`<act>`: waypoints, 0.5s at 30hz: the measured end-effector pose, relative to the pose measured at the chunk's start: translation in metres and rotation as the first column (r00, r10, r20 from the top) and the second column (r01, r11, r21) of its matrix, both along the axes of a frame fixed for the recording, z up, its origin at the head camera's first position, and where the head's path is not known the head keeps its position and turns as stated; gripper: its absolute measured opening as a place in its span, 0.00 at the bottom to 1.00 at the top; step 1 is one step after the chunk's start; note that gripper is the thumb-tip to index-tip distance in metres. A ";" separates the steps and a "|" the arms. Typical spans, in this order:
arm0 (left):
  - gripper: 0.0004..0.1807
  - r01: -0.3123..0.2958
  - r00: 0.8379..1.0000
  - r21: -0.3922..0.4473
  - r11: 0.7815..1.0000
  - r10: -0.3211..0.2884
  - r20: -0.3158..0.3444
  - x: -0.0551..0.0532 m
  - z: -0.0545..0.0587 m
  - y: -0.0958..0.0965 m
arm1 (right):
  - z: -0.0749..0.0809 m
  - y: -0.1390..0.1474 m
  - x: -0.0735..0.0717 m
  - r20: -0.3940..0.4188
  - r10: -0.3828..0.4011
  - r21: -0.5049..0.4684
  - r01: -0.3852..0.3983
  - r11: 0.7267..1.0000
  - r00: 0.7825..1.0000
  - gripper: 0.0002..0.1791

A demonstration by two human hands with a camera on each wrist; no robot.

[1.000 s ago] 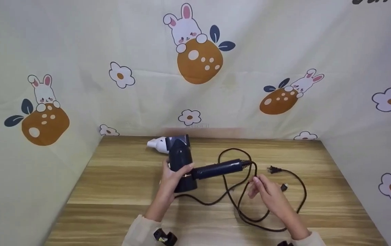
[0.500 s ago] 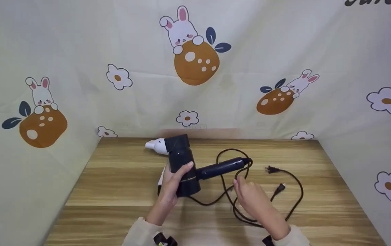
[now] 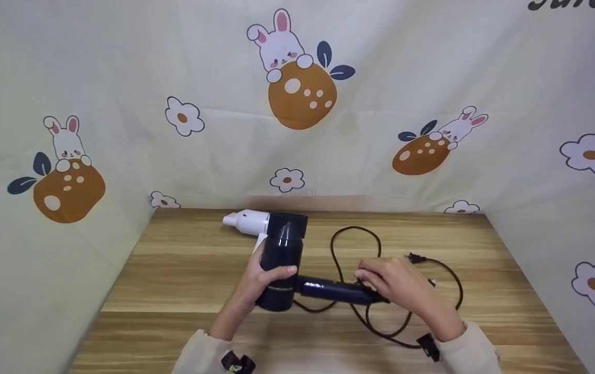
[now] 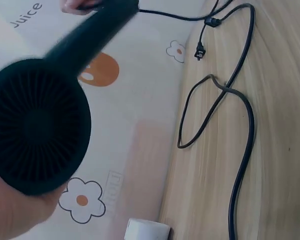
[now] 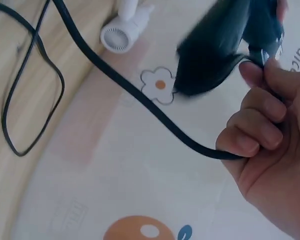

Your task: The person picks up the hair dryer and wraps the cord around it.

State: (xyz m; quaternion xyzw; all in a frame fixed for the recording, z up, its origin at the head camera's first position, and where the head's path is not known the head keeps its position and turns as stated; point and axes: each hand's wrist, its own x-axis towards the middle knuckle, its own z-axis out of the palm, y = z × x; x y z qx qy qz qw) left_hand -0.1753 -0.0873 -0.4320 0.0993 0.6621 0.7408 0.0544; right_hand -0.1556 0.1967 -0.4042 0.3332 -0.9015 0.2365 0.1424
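My left hand (image 3: 250, 283) grips the barrel of a dark blue hair dryer (image 3: 282, 252), its thumb across the near side. The dryer's handle (image 3: 331, 291) points right, sloping slightly toward me. In the left wrist view the round slotted rear grille (image 4: 39, 127) faces the camera. My right hand (image 3: 401, 283) holds the dryer's black cord (image 5: 140, 100) near the handle's end; in the right wrist view the fingers curl round it, with thumb and index finger pinching it close to the handle. Behind the dark dryer lies a white hair dryer (image 3: 251, 222), partly hidden by it.
Loops of black cord (image 3: 334, 254) lie on the wooden table (image 3: 172, 291) right of centre. One plug (image 3: 417, 258) rests beyond my right hand; a second plug (image 4: 213, 22) shows in the left wrist view. A printed cloth (image 3: 214, 150) stands at the table's back.
The dark hair dryer has shifted slightly right, and its handle has swung from angling away to sloping toward me. My right hand went left, then back right, still holding the cord.
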 end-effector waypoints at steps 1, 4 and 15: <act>0.35 0.023 1.000 0.011 1.000 -0.023 0.007 0.002 0.000 -0.001 | 0.000 0.002 -0.002 0.011 0.015 -0.028 -0.015 0.999 1.000 0.08; 0.35 0.054 0.998 0.063 0.997 -0.057 0.033 0.006 0.000 -0.004 | -0.003 0.006 -0.007 0.101 0.067 -0.134 -0.053 0.990 0.993 0.06; 0.22 0.079 0.997 0.319 0.944 -0.076 -0.024 0.014 -0.004 0.001 | -0.007 -0.011 0.001 0.400 0.370 -0.540 -0.111 0.834 0.838 0.12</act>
